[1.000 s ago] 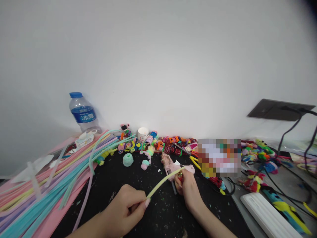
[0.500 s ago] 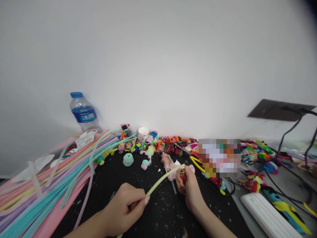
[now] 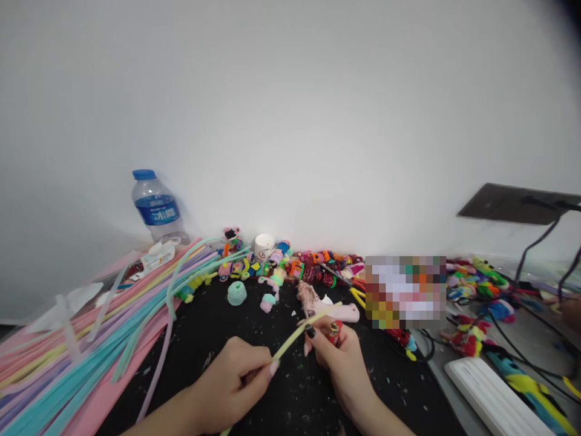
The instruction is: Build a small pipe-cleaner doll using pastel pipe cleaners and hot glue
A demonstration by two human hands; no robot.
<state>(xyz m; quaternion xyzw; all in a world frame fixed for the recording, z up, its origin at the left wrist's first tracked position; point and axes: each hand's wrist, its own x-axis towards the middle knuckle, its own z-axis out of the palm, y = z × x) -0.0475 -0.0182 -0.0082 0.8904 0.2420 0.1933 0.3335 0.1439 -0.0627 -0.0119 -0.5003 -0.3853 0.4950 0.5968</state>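
Your left hand pinches a pale yellow strip above the black mat, its tip toward the far edge, by the pink glue gun. Your right hand, curled, meets the strip; whether gripping, cannot tell.

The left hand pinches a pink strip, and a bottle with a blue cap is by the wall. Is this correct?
Not entirely: the strip in the left hand is pale yellow, not pink, as the head view shows. The bottle with a blue cap is indeed by the wall.
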